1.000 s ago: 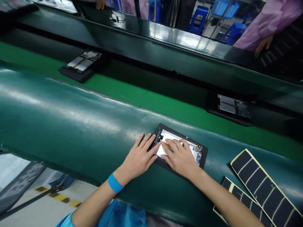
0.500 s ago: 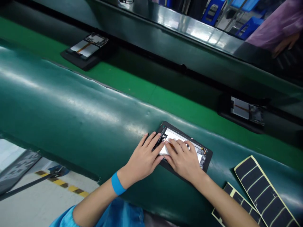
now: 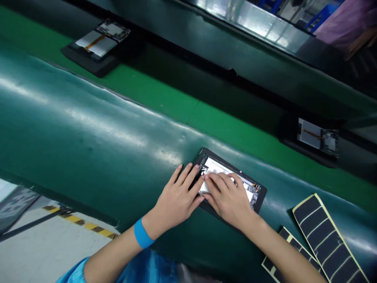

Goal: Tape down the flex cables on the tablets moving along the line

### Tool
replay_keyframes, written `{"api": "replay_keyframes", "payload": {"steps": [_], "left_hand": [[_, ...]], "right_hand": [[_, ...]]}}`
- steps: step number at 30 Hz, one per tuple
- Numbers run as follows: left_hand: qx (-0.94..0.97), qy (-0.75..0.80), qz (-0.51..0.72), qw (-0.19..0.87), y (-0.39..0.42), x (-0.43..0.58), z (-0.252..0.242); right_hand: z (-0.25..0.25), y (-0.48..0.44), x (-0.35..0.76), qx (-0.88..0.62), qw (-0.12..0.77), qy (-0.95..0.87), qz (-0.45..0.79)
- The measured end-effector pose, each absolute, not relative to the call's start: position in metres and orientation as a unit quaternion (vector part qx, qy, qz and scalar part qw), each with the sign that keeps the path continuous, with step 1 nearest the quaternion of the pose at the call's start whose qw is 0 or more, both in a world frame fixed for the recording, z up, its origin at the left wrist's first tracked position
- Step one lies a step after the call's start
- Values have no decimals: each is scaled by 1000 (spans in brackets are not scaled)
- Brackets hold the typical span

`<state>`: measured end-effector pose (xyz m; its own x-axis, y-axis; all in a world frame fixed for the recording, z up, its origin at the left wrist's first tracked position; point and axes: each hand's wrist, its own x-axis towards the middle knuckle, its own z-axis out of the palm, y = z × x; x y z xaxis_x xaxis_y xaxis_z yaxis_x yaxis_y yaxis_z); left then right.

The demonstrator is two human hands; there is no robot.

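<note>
An opened tablet (image 3: 253, 192) with a black frame, a white panel and small circuit parts lies on the dark green bench mat (image 3: 88, 129). My left hand (image 3: 176, 198), with a blue wristband, rests flat at the tablet's left end, fingers stretched out. My right hand (image 3: 228, 198) lies flat over the white panel, fingers extended toward the left end and pressing on it. The fingertips of both hands nearly meet there. Neither hand holds anything.
Two more opened tablets, one at far left (image 3: 96, 43) and one at right (image 3: 316, 137), sit on the bright green conveyor belt (image 3: 165, 98). Sheets of black foam pads (image 3: 326, 239) lie at the lower right. Another person's pink sleeve (image 3: 341, 23) shows beyond the line.
The view has tilted down and shifted, so the bench items sit differently in frame. My hands stay on the tablet; the right fingers have slid slightly toward its left end.
</note>
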<state>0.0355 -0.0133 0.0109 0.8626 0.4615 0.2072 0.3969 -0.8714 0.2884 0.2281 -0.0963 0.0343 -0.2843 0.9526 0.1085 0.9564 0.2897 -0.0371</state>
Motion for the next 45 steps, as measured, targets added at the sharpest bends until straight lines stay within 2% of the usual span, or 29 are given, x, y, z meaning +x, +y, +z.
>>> {"api": "replay_keyframes", "payload": {"steps": [27,37,41,45], "left_hand": [[952,217,132,174,-14,26,11],[953,225,132,154,-14,30,11],[954,222,127,157,-14,29,11],[954,221,127,161,-13,27,11]], "right_hand": [[36,-99,229,-611,60,-789,6],[37,-101,220,-609,22,-792,-32],[46,-96,215,-580,-27,-813,-48],[50,-92,218,-566,-42,-823,-18]]}}
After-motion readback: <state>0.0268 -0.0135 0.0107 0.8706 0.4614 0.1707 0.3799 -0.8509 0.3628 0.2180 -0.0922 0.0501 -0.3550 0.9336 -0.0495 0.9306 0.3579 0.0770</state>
